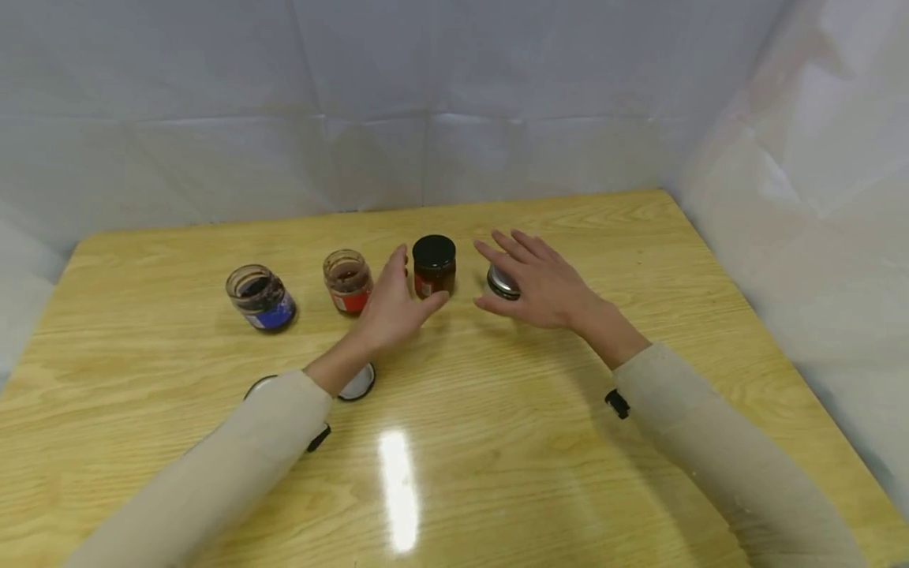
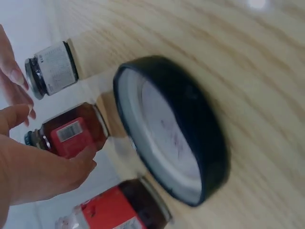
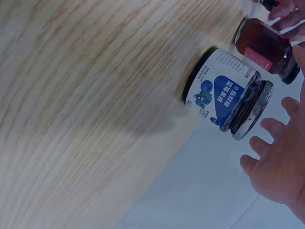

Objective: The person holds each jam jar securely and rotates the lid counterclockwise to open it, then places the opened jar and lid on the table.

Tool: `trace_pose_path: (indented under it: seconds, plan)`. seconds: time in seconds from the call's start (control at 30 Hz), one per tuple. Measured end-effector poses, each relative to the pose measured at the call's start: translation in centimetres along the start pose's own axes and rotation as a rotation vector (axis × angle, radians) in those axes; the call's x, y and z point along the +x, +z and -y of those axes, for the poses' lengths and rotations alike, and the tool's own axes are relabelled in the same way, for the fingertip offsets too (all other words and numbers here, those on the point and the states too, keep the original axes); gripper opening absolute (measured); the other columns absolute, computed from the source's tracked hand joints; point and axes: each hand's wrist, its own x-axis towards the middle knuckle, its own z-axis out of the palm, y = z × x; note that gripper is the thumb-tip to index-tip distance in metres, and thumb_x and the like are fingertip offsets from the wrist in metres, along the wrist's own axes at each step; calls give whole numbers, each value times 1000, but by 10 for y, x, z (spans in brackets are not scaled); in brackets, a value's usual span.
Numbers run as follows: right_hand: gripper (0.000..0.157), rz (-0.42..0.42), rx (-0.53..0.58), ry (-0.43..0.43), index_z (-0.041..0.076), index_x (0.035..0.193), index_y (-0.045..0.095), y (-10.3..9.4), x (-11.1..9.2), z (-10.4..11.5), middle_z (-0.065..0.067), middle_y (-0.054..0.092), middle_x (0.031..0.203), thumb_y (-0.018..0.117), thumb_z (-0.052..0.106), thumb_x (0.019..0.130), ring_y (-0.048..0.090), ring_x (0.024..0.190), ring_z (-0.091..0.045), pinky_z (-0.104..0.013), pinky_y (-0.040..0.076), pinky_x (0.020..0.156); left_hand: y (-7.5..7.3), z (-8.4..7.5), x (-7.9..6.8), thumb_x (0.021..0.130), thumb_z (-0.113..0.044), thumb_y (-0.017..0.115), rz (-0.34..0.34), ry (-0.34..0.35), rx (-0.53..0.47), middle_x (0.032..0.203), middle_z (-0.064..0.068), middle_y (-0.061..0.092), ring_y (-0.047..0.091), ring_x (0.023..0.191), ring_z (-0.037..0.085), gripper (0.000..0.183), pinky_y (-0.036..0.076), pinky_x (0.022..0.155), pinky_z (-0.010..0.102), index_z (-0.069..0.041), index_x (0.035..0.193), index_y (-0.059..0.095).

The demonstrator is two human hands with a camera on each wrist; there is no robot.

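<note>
My left hand (image 1: pixel 398 308) is beside a closed jar with a black lid (image 1: pixel 435 254), its thumb and fingers spread around the jar's near left side. In the left wrist view this jar (image 2: pixel 71 131) has dark red contents and a red label with a barcode. My right hand (image 1: pixel 543 284) hovers with spread fingers around a silver-lidded jar (image 1: pixel 503 282), mostly hidden under it in the head view. The right wrist view shows a blueberry label on that jar (image 3: pixel 221 90), and a gap between its lid and my fingers (image 3: pixel 259 145).
Left of my hands stand two uncovered jars, one red-labelled (image 1: pixel 348 282) and one blue-labelled (image 1: pixel 261 300). A loose lid (image 1: pixel 357 383) lies underside up near my left forearm; another lid (image 1: pixel 261 384) is partly covered by the sleeve. White sheeting (image 1: pixel 426 102) hangs behind the wooden table (image 1: pixel 497 457).
</note>
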Motion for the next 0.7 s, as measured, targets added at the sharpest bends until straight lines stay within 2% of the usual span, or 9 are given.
trace_pose_path:
  seconds: [0.13,0.23,0.47,0.7]
  plan:
    - [81,4,7,-4,29,154,12,2,0,0,-5,11,158,40,68,90,6,144,-28,-47,8,113,5,2,8,86,-38,70,-11,-76,-109,151,22,24,27,137,32,103,32,106,47,-4,152,-1]
    - [81,-2,2,-6,29,154,12,3,0,-1,-5,11,159,39,69,90,7,144,-28,-46,8,114,7,5,13,83,-39,73,-19,-95,-141,150,20,26,28,137,31,105,32,105,46,-7,152,1]
    - [81,-9,-5,-13,27,154,12,5,1,0,-6,12,158,40,68,90,8,143,-29,-46,8,114,10,15,26,80,-32,78,-42,-62,-161,144,16,38,41,128,29,100,36,103,43,-7,152,12]
    - [81,1,-18,-4,27,154,12,5,2,0,-6,12,158,40,69,90,8,143,-29,-45,9,114,12,20,34,79,-30,80,-42,-39,-149,136,13,45,46,121,27,94,37,100,42,-8,150,22]
